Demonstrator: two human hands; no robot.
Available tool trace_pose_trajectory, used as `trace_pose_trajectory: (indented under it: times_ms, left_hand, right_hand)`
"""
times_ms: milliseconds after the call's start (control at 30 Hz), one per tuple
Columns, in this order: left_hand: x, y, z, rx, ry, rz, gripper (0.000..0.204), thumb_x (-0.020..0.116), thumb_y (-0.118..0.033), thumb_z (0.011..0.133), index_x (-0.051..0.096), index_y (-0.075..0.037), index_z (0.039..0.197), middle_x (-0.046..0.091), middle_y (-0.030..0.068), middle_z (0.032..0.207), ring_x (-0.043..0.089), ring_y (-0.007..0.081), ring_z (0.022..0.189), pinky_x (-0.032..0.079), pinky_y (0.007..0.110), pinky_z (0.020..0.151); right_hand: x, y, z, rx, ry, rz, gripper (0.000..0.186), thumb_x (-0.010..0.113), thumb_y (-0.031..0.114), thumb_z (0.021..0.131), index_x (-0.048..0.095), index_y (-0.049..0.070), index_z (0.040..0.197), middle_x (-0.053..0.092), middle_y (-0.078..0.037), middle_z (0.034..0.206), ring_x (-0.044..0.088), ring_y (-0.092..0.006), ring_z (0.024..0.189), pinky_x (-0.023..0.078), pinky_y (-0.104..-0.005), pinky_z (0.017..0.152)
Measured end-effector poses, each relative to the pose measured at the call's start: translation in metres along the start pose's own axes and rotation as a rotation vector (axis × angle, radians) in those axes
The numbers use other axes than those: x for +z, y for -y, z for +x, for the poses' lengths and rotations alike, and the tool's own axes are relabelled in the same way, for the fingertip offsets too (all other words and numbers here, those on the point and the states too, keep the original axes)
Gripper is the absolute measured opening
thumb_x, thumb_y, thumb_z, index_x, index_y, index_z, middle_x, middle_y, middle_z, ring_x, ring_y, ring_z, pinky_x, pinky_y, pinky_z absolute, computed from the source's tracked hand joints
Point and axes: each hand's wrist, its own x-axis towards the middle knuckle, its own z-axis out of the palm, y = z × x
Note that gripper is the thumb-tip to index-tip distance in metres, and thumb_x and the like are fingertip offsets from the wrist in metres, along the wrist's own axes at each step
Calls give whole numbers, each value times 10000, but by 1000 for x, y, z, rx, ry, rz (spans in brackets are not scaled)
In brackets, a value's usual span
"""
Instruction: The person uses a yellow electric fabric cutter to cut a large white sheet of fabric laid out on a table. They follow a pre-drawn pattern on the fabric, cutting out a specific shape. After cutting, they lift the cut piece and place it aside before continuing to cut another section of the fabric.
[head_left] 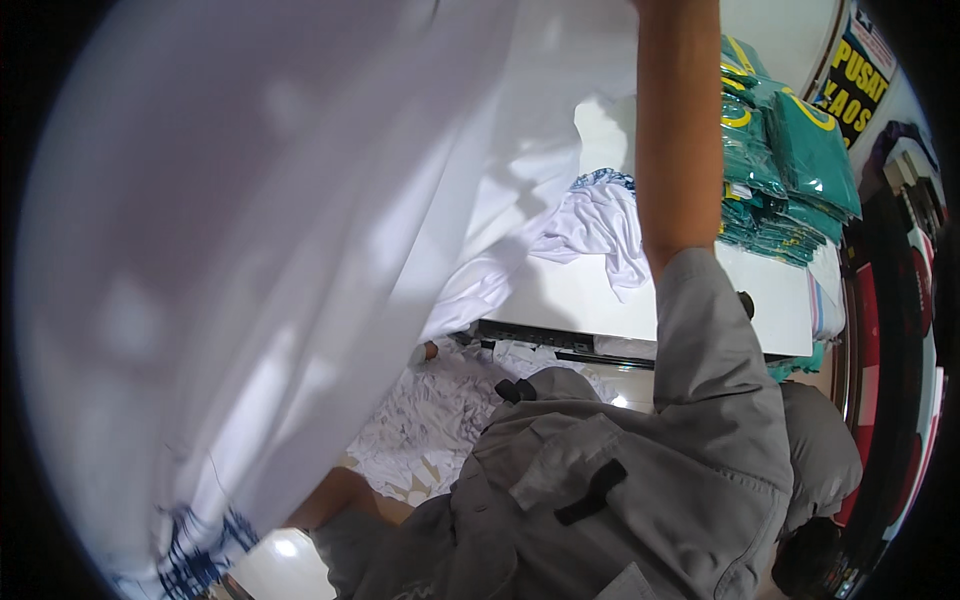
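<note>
A large white cloth [250, 230] hangs across the whole left half of the view, with blue patterned trim [205, 545] at its lower left. My bare left forearm [330, 490] reaches behind this cloth; that hand is hidden by it. My right arm [678, 140] is raised beside the cloth and runs past the top edge, so the hand is out of sight. More white fabric [590, 230], partly with blue trim, lies crumpled on a white table [760, 310].
Stacked green plastic-wrapped garments [790, 140] stand on the table's right. Crumpled white fabrics [430, 420] lie on the floor below it. Dark and red panels [895, 350] line the right side, under a yellow-lettered black sign [850, 80]. My grey-clothed lap [620, 460] fills the bottom.
</note>
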Motion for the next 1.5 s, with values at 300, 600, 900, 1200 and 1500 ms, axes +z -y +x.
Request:
trace_pose_trajectory:
  times_ms: [300,600,900,1200,1500]
  left_hand:
    - [-130,-83,-35,77,-152,164,596,364,-443,1098,548,-10,1464,567,203,1473,592,376,1312,476,514,1112]
    - [-302,-215,-133,265,-652,541,621,355,-461,1103,526,-6,1490,551,195,1502,582,371,1332,463,499,1127]
    - [-381,-423,-402,681,-1428,812,647,345,-479,1107,504,-3,1515,536,186,1530,572,365,1351,451,484,1142]
    - [-310,-516,-607,1026,-1973,804,673,336,-497,1112,482,1,1541,521,178,1559,562,360,1371,438,469,1156]
    - [-353,-624,-706,910,-1920,628,578,476,-417,1114,527,24,1484,599,156,1472,590,322,1333,446,449,1151]
  right_hand:
    - [-5,35,-224,915,-219,-650,382,518,213,1060,589,-66,1311,678,-164,1219,674,-255,1099,550,-368,989]
    - [111,59,-309,1412,-20,-691,454,543,256,1045,561,-64,1366,635,-175,1313,628,-281,1195,503,-387,1050]
    - [221,-168,-242,981,216,-217,533,568,300,1030,533,-62,1421,592,-185,1406,582,-307,1292,457,-405,1111]
    - [590,-440,-168,606,533,746,618,594,343,1015,505,-60,1476,549,-196,1499,536,-332,1389,410,-423,1172]
    - [948,-500,-176,1299,670,1069,351,515,364,1103,659,44,1123,753,-155,1043,753,-312,975,626,-497,909]
